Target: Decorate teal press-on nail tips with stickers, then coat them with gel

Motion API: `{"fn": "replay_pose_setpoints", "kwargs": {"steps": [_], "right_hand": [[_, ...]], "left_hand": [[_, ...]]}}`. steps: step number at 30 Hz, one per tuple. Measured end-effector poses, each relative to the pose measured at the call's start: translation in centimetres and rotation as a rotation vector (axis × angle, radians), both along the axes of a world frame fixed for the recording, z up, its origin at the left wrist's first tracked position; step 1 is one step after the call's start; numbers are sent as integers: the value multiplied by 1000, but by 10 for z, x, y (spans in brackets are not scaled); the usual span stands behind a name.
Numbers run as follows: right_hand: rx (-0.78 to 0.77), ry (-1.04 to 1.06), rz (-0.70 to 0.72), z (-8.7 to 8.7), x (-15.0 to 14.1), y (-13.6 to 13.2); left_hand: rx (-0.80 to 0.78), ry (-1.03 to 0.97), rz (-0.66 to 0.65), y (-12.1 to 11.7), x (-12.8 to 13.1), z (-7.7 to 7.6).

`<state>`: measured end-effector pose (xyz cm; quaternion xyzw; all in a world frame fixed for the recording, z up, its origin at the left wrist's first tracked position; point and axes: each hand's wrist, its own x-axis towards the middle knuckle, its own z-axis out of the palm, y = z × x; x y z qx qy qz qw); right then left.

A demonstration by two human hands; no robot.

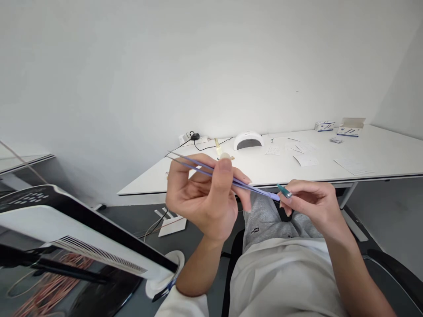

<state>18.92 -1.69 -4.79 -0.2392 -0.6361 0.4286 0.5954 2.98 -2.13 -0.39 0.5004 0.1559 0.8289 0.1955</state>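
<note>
My left hand [201,198] is raised in front of me, fingers curled round a pair of long blue tweezers [211,171] whose tips point up and left. A small pale object sits at my left thumb tip. My right hand [312,202] is closed on a small teal tool [284,191] that touches the tweezers' lavender rear end [269,194]. Both hands hover above my lap, in front of the white table [380,158].
On the table stand a white dome lamp [248,141], loose paper sheets [306,159], two small boxes [350,127] and a cable with a plug [194,137]. A black and white device [66,224] with orange wires fills the lower left. Grey trousers and a chair lie below.
</note>
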Motion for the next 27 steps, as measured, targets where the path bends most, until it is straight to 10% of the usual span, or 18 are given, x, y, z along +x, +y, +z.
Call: {"fn": "replay_pose_setpoints", "kwargs": {"steps": [12, 27], "right_hand": [[-216, -179, 320, -7, -1, 18], [-229, -214, 343, -7, -1, 18]], "left_hand": [[-63, 242, -299, 28, -22, 5], [-207, 348, -592, 41, -22, 3]]}}
